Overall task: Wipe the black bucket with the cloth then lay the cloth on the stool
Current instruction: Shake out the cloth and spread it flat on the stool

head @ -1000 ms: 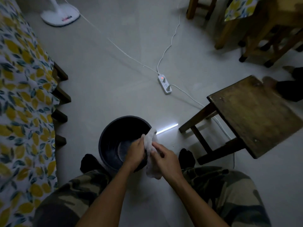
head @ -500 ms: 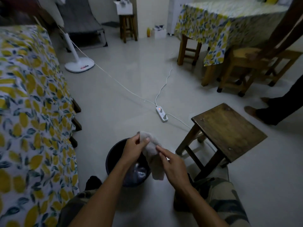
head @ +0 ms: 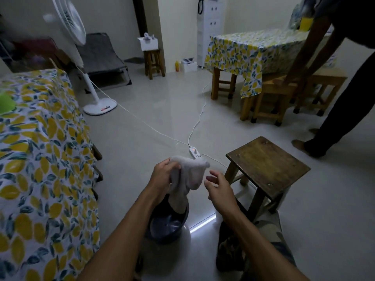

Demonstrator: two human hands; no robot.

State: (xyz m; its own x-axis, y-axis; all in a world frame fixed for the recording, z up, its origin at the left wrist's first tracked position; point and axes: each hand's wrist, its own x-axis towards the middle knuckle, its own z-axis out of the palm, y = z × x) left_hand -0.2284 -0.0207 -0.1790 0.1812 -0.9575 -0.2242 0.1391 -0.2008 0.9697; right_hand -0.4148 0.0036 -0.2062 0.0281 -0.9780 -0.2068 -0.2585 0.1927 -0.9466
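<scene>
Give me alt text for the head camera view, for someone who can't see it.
A seated person's left hand holds a pale cloth up above a black bucket on the floor, while the open right hand hovers beside it. A bare wooden stool stands to the right.

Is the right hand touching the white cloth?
Apart. The head view shows floor between the open right hand and the cloth, which the left hand holds above the bucket.

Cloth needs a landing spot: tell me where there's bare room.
The stool top is wholly bare, just right of the open right hand. Floor past it is bare too. Crowded: the power strip and cords ahead, black bucket below the cloth.
</scene>
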